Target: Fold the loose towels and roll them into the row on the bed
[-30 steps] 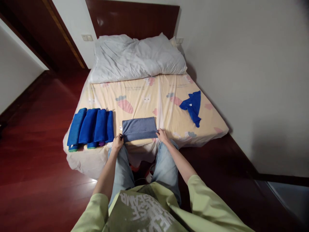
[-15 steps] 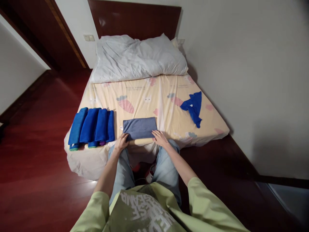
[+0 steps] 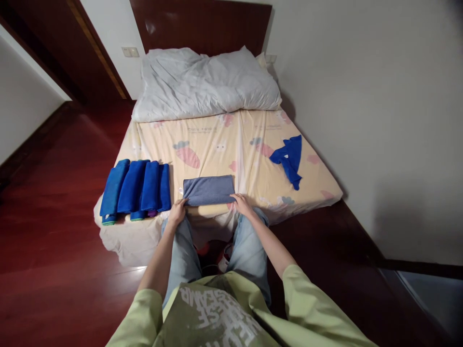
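Note:
A grey-blue towel (image 3: 209,188) lies folded into a wide strip near the front edge of the bed, its near edge turned up in a narrow fold. My left hand (image 3: 177,211) pinches the near left corner of that towel. At the opposite near corner, the fingers of my right hand (image 3: 241,204) are closed on the edge. Left of the towel, several blue folded towels (image 3: 132,188) lie side by side, some overlapping, with green and purple edges showing. A crumpled blue cloth (image 3: 291,159) rests off to the right.
The bed (image 3: 213,140) has a yellow sheet with a carrot print. A pale bunched quilt (image 3: 210,84) lies below the dark headboard (image 3: 202,24). A wall (image 3: 361,120) runs close along the right side, and dark red floor (image 3: 54,207) spreads to the left.
The towel's near edge has been lifted and folded slightly away from me. My hands have gone from lying on the towel to gripping its near corners.

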The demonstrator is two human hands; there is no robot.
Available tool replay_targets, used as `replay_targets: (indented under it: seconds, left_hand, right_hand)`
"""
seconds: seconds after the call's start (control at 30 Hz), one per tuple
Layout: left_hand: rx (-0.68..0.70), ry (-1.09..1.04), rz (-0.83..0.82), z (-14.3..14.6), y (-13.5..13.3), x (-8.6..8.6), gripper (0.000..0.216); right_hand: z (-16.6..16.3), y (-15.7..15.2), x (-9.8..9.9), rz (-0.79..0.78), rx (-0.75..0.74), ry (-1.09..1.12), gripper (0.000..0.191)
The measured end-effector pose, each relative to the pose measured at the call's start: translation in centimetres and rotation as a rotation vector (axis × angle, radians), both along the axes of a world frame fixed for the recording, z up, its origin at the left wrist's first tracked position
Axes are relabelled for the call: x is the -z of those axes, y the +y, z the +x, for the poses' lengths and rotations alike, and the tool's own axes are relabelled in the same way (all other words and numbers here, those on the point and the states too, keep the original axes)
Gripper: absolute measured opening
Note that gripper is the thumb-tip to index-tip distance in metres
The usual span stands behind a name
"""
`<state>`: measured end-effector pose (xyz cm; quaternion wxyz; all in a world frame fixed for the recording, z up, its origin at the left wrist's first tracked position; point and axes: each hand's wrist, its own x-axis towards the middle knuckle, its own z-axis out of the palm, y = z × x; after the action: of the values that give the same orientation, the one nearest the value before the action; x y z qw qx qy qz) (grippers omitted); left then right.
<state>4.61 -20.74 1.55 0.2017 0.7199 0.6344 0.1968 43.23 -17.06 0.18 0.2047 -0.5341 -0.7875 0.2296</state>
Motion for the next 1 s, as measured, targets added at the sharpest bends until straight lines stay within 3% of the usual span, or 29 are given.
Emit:
replay_targets:
  seconds: [0.13, 0.33, 0.57, 1.0]
  left_hand:
    - [-0.043, -0.052, -0.014, -0.2, 0.8, -0.2, 0.050]
    - [-0.237, -0.052, -0.054, -0.2, 1.1, -0.2, 0.035]
    - [-0.303, 0.041, -0.131, 0.1, 1.4, 0.5, 0.032]
    - [-0.258, 0.117, -0.085, 0.3, 1.3, 0.6, 0.032]
  right_hand:
    - [0.1, 1.1, 0.9, -0.058, 0.157, 0.109, 0.043]
    - [-0.3, 2.3, 1.6, -0.126, 0.324, 0.155, 0.024]
    - [-0.5, 2.6, 1.6, -0.200, 0.339, 0.086, 0.017]
    - [-0.5, 2.8, 2.2, -0.213, 0.364, 0.169, 0.014]
